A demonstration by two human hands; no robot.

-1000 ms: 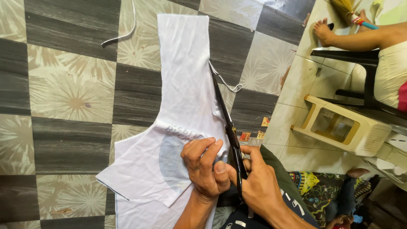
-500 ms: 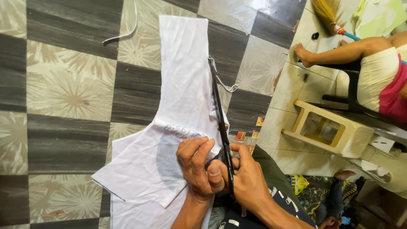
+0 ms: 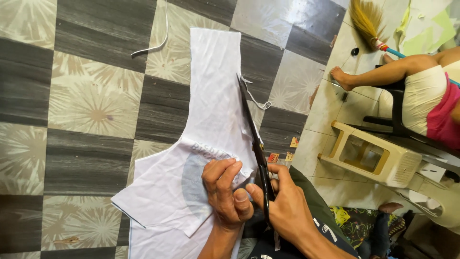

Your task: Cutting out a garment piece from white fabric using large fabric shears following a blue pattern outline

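- I see my left hand (image 3: 225, 194) pressed down on the white cloth (image 3: 211, 129), fingers curled over a folded edge near the faded grey print; it pins the cloth rather than closing around it.
- My right hand (image 3: 287, 211) is clenched on the handles of the long dark scissors (image 3: 254, 148), thumb through one loop. The blades run away from me along the right edge of the cloth and look shut or nearly so.
- The cloth lies spread flat on the checked tile floor (image 3: 86, 105), its narrow end far from me, the wider folded layers under my hands.
- I judge the cloth light, thin and limp: it will slide on the smooth tiles and bunch ahead of the blades unless it is held flat. The best hold is a flat palm just beside the cut line, close to the blades, not a pinch at a corner.
- The scissors are stiff and heavier, with sharp points; the handles are the only safe place to hold.
- A thin white strip (image 3: 155, 41) lies apart on the floor at the far left, and a loose thread or trimming (image 3: 256, 98) curls just beside the blades.
- Containers: I see none holding anything. A pale plastic stool (image 3: 373, 156) lies tipped on its side at the right, hollow and empty.
- Another person's leg (image 3: 378, 74) rests near a broom (image 3: 366, 21), well apart from my hands.
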